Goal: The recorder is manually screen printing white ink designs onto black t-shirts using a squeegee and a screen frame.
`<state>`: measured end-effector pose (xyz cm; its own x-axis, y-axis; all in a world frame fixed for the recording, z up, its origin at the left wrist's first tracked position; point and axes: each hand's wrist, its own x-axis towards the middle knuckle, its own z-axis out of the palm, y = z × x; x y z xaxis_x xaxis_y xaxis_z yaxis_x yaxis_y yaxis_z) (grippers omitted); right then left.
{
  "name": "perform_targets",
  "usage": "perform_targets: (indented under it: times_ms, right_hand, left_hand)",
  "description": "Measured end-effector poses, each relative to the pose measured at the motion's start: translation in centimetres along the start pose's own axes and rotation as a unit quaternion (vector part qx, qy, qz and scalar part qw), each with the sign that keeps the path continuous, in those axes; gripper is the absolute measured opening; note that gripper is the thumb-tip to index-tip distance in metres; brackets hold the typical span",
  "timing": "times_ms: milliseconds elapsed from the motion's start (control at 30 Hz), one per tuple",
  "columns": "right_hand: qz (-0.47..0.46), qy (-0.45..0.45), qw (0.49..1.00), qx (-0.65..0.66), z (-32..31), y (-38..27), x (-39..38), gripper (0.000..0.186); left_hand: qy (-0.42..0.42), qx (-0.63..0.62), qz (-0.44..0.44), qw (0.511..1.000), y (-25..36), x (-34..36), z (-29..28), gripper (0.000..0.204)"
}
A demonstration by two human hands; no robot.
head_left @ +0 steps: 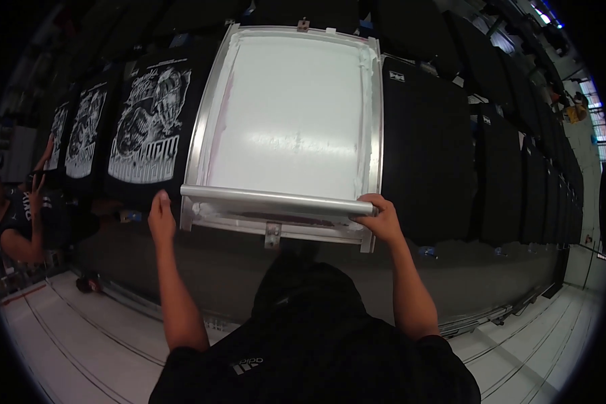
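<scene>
My right hand (382, 219) grips the squeegee bar (276, 200) on the screen frame (198, 128); left hand (160, 217) open at its end, shirts (427, 148) crowding both sides.

Printed shirt (151, 124) and plain black shirt (427, 151) tight against the frame (202, 121) sides.

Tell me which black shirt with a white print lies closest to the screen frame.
The printed shirt directly left of the metal-framed screen, beside the left hand; the other printed ones lie farther left.
</scene>
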<state>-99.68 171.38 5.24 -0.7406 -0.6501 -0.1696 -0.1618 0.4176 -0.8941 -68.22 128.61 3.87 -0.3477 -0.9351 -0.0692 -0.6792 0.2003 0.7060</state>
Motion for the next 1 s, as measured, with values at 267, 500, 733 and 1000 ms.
perform_targets:
  times_ms: [267, 500, 733, 1000]
  right_hand:
    - [0.129, -0.003, 0.974, 0.184, -3.0, -0.9, 0.7, 0.03]
    - [0.092, 0.031, 0.984, 0.15, -19.8, 5.4, -5.6, 0.025]
    - [0.099, 0.082, 0.974, 0.184, -36.5, 13.5, -11.3, 0.026]
    - [0.125, 0.064, 0.967, 0.212, -42.6, 18.0, -10.4, 0.027]
  left_hand:
    - [-0.12, -0.203, -0.079, 0.969, -1.0, 1.0, 4.4, 0.052]
    - [-0.098, -0.223, -0.073, 0.967, 9.0, -12.6, 13.4, 0.05]
    - [-0.153, -0.247, -0.038, 0.956, 20.3, -25.5, 26.5, 0.046]
    - [-0.13, -0.197, -0.051, 0.97, 23.3, -29.1, 30.0, 0.043]
